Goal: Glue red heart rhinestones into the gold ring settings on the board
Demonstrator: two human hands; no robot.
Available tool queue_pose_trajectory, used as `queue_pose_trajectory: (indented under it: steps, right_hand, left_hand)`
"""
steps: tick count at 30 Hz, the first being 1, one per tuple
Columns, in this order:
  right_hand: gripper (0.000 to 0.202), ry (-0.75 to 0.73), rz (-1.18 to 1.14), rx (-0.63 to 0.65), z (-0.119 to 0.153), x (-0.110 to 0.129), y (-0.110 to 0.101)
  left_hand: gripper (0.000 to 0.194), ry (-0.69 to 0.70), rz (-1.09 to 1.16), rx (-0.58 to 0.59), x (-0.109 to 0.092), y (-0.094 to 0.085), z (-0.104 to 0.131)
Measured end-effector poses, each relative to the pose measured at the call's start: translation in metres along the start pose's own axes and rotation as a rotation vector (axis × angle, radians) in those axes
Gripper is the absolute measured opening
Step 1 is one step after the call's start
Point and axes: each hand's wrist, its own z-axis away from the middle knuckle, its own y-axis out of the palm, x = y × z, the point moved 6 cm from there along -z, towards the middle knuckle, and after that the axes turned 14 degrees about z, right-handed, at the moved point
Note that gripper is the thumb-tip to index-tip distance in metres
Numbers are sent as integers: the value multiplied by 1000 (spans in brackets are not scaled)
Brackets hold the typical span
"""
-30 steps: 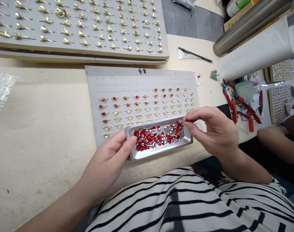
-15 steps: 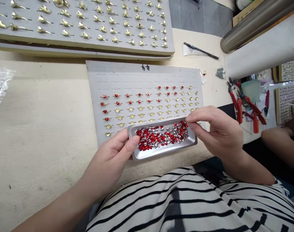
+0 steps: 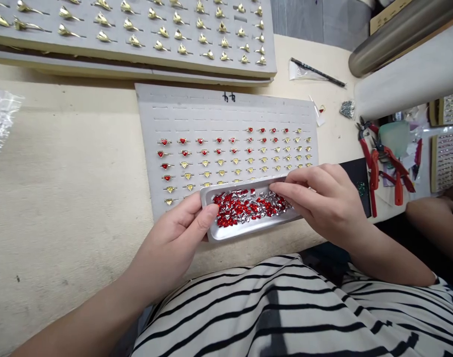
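Note:
My left hand point(image 3: 185, 223) grips the left end of a shallow metal tray point(image 3: 226, 237), its thumb over the rim and its fingers behind and below. Loose heart-shaped stones point(image 3: 241, 208), red and silver, lie in the tray. My right hand point(image 3: 323, 203) reaches over the tray's right end with bent fingers close together; its fingertips are at the stones by the far wall. Whether they hold a stone is hidden. Behind the tray lies a grey foam board point(image 3: 189, 111) with rows of gold rings point(image 3: 188, 176), some set with red hearts point(image 3: 182, 141).
A thicker foam board point(image 3: 166, 59) with gold rings lies at the back left. To the right are a dark pen point(image 3: 317, 72), red-handled pliers point(image 3: 397, 173) and a large roll point(image 3: 405, 84). A plastic bag point(image 3: 3, 121) lies at left. Another person's arm point(image 3: 430, 218) shows at right.
My right hand has moved left, from the tray's far right corner in over the stones. My left hand keeps its grip on the tray. The whole view has shifted slightly.

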Motion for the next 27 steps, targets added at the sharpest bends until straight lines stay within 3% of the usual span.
queue_pose_trajectory:
  steps: [8,12,17,21,27]
  right_hand:
    - [13,-45,67,99,-6,3,6]
    - [4,-24,-2,20,-8,3,-1]
    - [20,228,-343,-128,1,-18,-8]
    - [21,460,-336,-165,11,-45,4]
    - [14,525,-339,-170,13,-60,18]
  left_hand:
    - [37,8,-2,22,2,2,-1]
    - [35,-8,21,32,3,3,-2]
    - [31,-14,-13,47,-2,5,-1]
    - [30,-30,-39,39,-1,3,1]
    - [32,-92,34,38,11,-1,1]
